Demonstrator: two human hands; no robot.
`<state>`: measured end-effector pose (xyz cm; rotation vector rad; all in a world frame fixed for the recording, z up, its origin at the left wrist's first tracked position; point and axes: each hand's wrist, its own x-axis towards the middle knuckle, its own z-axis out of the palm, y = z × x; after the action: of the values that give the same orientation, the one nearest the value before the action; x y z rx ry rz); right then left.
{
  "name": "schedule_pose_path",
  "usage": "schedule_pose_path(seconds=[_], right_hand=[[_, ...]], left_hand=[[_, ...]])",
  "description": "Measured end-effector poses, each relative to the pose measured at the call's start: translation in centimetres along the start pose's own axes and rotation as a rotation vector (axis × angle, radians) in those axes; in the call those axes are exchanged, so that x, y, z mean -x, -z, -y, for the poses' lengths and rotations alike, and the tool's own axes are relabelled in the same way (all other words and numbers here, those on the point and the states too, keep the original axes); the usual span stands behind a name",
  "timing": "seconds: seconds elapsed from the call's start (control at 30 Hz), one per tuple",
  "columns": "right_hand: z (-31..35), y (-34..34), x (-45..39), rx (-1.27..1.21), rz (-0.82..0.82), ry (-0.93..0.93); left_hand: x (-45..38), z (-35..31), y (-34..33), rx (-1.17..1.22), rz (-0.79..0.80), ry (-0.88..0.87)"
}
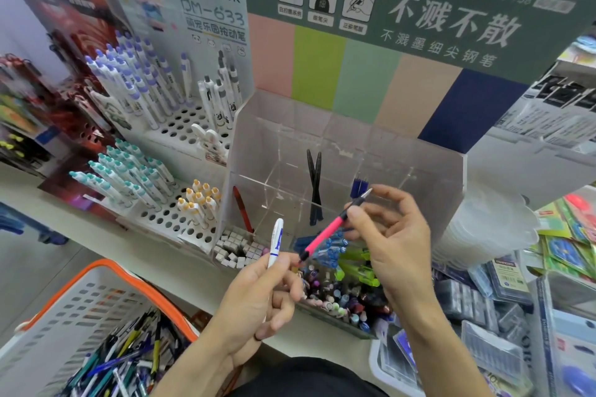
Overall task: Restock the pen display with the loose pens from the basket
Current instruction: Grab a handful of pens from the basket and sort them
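Orange-rimmed basket of loose pens sits lowest, at the person's left. Above it, the left hand grips a white pen; the right hand pinches a pink pen, tilted up toward the clear acrylic display just beyond, nearest the right hand.

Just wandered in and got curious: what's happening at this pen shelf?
A person is sorting pens. The right hand pinches a pink pen with a silver tip, while the left hand holds a white pen with blue print. Both are above the clear acrylic display box. The orange-rimmed white basket holds many loose pens.
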<state>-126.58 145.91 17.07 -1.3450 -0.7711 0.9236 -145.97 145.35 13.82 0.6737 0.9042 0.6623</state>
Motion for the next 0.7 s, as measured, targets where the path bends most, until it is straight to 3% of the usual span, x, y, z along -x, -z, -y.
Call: schedule_pose_path(seconds=[0.27,0.4,0.6,0.7], right_hand=[[1.6,3.3,-1.3,0.295,-0.417,0.65],[1.6,4.9,-1.7,0.362,-0.472,0.72],[3.7,5.9,-4.0,0.179,-0.681,0.884],[4.0,6.6,-5.4,0.184,-0.7,0.837]], left_hand=[[0.3,-0.3,0.2,0.192,-0.003,-0.026],[0.1,-0.1,-0.1,0.19,-0.014,-0.053],[-0.2,-0.5,-1.4,0.041,0.007,-0.111],[-0.5,-0.6,-2.0,-0.01,0.025,-0.123]])
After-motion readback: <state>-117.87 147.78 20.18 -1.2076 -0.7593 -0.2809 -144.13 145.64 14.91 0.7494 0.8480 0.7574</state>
